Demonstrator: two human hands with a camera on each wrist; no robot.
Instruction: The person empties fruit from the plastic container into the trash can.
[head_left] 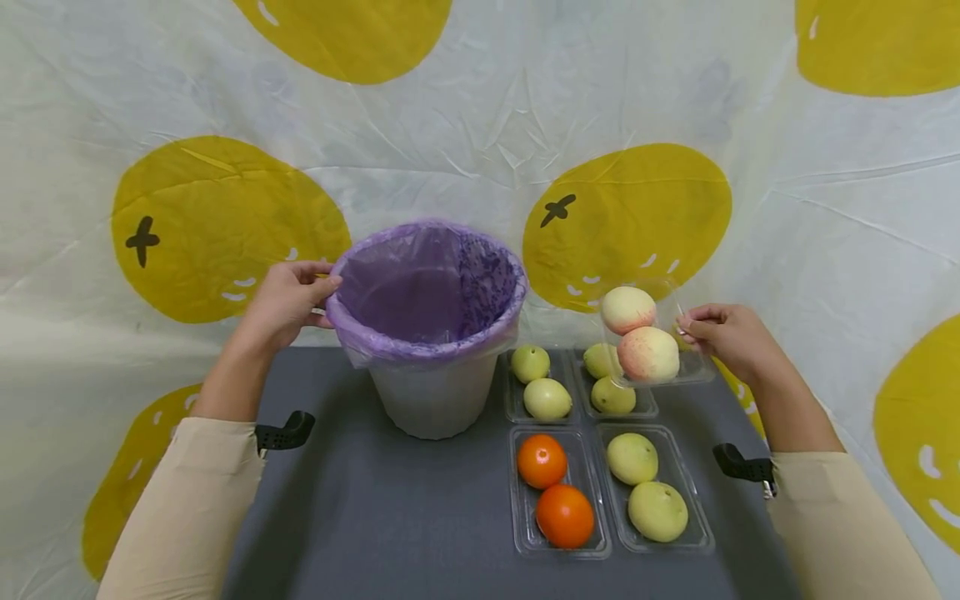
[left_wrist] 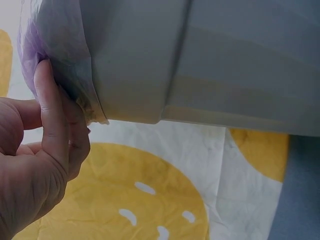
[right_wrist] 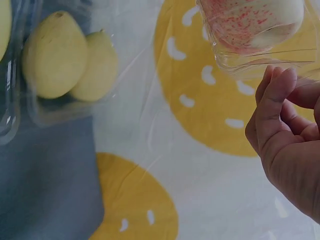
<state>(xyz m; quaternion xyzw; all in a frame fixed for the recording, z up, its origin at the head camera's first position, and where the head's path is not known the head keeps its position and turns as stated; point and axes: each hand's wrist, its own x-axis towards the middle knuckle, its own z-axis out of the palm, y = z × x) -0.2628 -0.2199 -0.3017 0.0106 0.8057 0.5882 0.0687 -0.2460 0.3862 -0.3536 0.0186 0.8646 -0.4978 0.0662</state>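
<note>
A pale trash bin (head_left: 431,400) stands on the table, lined with a purple plastic bag (head_left: 348,333) folded over its rim. My left hand (head_left: 288,304) grips the rim's left side, thumb at the top edge and fingers against the bag (left_wrist: 70,55). Raised at the right, my right hand (head_left: 738,337) pinches the edge of a clear plastic tray (head_left: 697,372). In this tray lie two peaches (head_left: 648,354), pale yellow with a pink blush. The right wrist view shows one peach (right_wrist: 255,25) above the fingertips; the thumb is partly hidden there.
Below the raised tray, a back tray (head_left: 652,408) of yellow-green fruits sits on the grey table (head_left: 390,517). Beside it is another such tray (head_left: 513,408). Nearer are a tray (head_left: 525,546) with two orange-red fruits and one (head_left: 697,542) with two yellow-green fruits. A patterned cloth (head_left: 487,108) hangs behind.
</note>
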